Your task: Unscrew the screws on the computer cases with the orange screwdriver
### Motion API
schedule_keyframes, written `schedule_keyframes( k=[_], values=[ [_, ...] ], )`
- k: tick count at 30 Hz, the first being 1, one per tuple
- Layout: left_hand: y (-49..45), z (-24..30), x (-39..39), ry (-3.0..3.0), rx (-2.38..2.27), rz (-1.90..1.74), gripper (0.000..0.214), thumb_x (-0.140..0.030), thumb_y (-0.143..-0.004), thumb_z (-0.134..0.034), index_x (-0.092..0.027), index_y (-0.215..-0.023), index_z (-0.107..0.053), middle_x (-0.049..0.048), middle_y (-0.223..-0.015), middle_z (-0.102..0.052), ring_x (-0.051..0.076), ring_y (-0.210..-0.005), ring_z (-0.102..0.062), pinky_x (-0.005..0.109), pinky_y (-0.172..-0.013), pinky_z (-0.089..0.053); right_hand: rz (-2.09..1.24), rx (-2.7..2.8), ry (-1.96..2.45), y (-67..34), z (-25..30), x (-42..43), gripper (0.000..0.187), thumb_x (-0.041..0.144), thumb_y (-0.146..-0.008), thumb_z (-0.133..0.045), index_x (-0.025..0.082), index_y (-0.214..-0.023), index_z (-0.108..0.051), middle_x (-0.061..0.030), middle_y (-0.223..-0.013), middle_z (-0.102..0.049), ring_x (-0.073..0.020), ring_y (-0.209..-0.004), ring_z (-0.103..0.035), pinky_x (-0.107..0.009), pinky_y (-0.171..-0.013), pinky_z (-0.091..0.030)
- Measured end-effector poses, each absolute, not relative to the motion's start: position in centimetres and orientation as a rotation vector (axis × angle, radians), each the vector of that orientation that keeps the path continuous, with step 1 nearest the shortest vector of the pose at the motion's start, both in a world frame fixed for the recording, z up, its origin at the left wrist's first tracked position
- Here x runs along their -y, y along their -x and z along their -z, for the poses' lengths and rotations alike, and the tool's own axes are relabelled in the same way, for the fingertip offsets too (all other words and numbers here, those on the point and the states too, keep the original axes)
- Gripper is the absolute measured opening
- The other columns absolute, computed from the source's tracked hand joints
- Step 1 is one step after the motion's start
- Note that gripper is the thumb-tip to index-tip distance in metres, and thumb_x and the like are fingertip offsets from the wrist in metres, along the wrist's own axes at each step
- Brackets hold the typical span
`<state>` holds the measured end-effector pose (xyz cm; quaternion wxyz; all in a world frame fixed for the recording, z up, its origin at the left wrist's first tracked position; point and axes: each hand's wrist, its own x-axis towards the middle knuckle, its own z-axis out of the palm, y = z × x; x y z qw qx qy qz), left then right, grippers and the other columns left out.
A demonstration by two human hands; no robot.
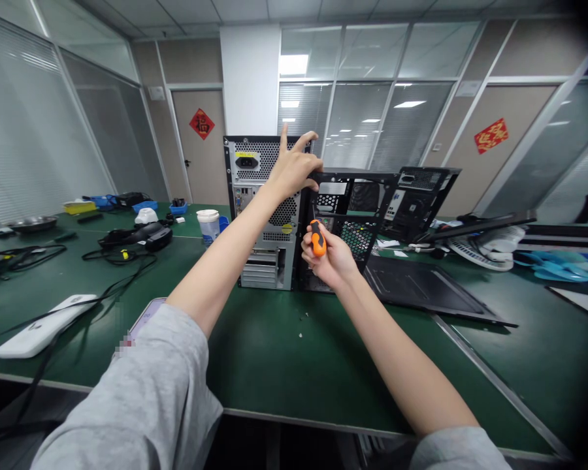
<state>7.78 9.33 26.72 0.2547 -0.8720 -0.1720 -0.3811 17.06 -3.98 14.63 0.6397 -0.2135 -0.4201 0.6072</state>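
A black desktop computer case stands upright on the green table, its rear panel toward me and its side open. My left hand rests on the case's top rear corner, with the index finger pointing up and the other fingers spread over the edge. My right hand is closed around an orange-handled screwdriver, held upright beside the open side of the case. A few tiny screws lie on the table in front of the case.
The removed side panel lies flat to the right. A second open case stands behind it. Cables, a white device, a white cup and blue bins sit on the left. A phone lies under my left sleeve.
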Motion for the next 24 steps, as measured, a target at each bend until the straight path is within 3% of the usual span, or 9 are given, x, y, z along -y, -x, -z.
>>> schedule_keyframes(
  k=[7,13,24],
  values=[
    [-7.8,-26.7,-9.3,2.385,0.482,1.038,0.013,-0.031,-0.08,-0.056,-0.024,-0.085,-0.067,0.0059,-0.104,-0.069,0.027,-0.138,-0.028,0.052,-0.118,0.003,-1.437,0.855,0.484,-16.5,-16.1,4.6,0.029,0.028,-0.095,-0.034,0.019,-0.076,-0.054,0.0008,-0.061,-0.054,-0.0085,-0.045,-0.04,-0.019,-0.036,-0.028],
    [-7.8,-26.7,-9.2,2.349,0.503,1.013,0.013,-0.031,-0.08,-0.057,-0.026,-0.085,-0.068,0.0056,-0.095,-0.07,0.027,-0.136,-0.031,0.052,-0.116,0.012,-1.344,1.047,0.457,-16.7,-16.4,4.4,0.017,0.031,-0.091,-0.045,0.023,-0.078,-0.052,0.0005,-0.067,-0.054,-0.0109,-0.052,-0.042,-0.02,-0.04,-0.035],
    [-7.7,-26.7,-9.5,2.376,0.462,1.045,0.014,-0.028,-0.08,-0.055,-0.024,-0.085,-0.067,0.0049,-0.106,-0.068,0.027,-0.137,-0.03,0.05,-0.118,0.003,-1.386,0.979,0.411,-16.4,-16.4,4.5,0.018,0.021,-0.09,-0.044,0.022,-0.077,-0.055,0.0,-0.071,-0.056,-0.0094,-0.058,-0.046,-0.017,-0.045,-0.045]
  ],
)
